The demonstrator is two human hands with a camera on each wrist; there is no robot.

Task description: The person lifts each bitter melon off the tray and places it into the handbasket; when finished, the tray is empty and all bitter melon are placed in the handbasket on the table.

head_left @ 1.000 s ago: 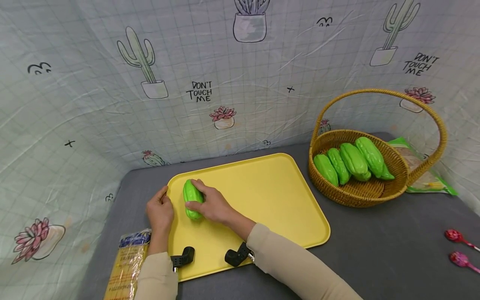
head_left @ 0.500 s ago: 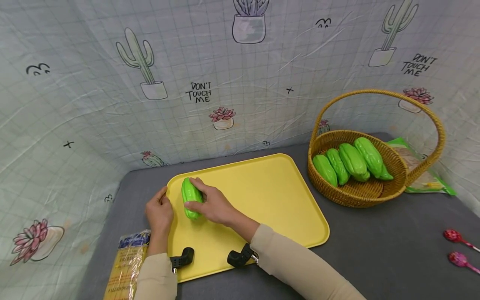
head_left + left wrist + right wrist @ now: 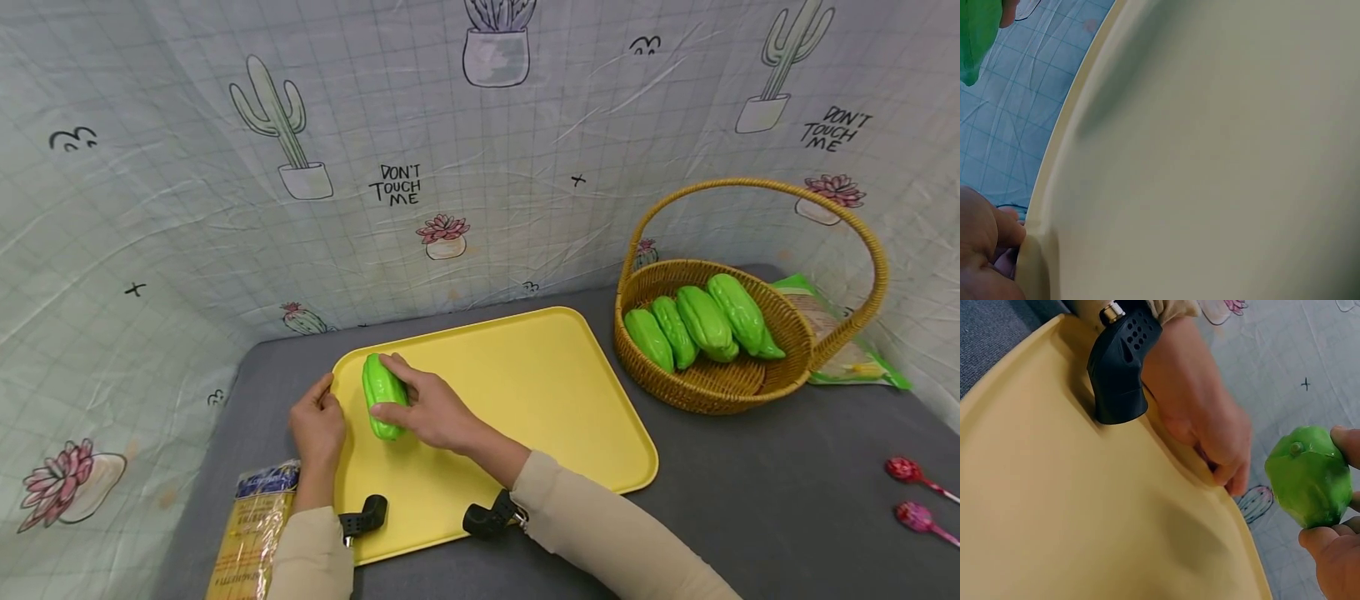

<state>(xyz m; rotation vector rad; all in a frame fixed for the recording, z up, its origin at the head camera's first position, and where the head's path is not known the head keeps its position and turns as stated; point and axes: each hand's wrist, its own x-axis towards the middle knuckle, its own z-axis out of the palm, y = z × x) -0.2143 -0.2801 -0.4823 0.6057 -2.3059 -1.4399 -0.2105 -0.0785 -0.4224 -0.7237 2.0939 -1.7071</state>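
Observation:
My right hand (image 3: 431,410) grips a glossy green, ribbed, gourd-like vegetable (image 3: 381,396), its thumb and fingers on opposite sides. In the right wrist view the vegetable (image 3: 1310,478) shows a stubby stem end, and a separate shadow lies below on the yellow tray (image 3: 517,400). Its pointed tip shows at the upper left of the left wrist view. My left hand (image 3: 318,423) holds the tray's left rim near the far corner, fingers curled at the edge. In the left wrist view the left hand (image 3: 985,247) sits right at that rim.
A wicker basket (image 3: 693,404) with a tall handle holds several similar green vegetables, right of the tray. Behind it lies a green-edged packet (image 3: 862,367). A spaghetti packet (image 3: 251,533) lies by the left forearm. Two lollipops (image 3: 903,469) lie at the far right.
My right forearm and wrist camera have shifted slightly to the right, while the hand keeps its grip on the vegetable over the tray's left side. The left hand stays at the rim.

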